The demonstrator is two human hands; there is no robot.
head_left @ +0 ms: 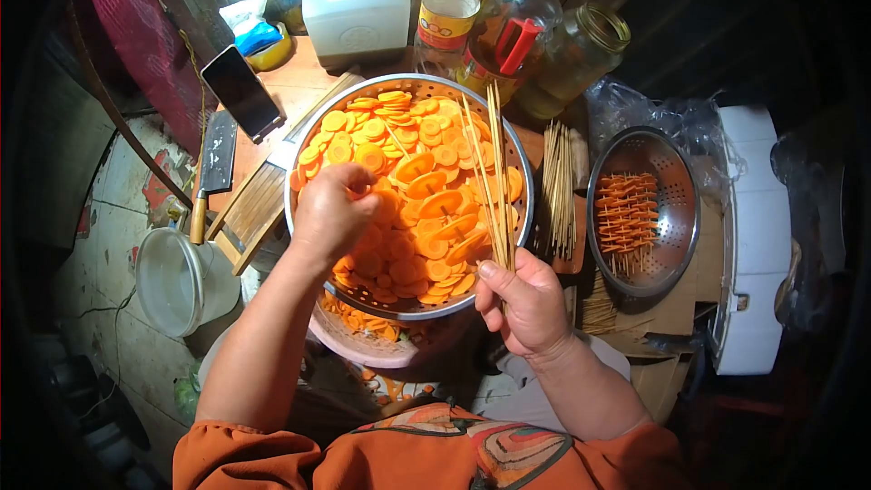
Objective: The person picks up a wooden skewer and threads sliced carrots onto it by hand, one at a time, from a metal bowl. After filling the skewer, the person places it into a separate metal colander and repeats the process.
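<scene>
My right hand [524,301] is closed around a bundle of thin bamboo skewers [497,191] that point up and away. Beside the bundle, one skewer bears several spaced carrot slices [440,203]; its lower end runs toward my right hand, and its tip sticks out at the upper left. My left hand [334,213] is over the left part of the perforated metal basin [292,209], fingers curled into a pinch. What lies between its fingertips is hidden. Loose carrot slices [399,259] fill the basin below both hands.
At the right, a metal colander [682,259] holds threaded carrot skewers [626,213]. More bare skewers [560,186] lie between the basin and colander. A cleaver [218,154], phone [243,95] and wooden slicer [254,204] are at left. Bottles and a white jug [356,14] stand behind.
</scene>
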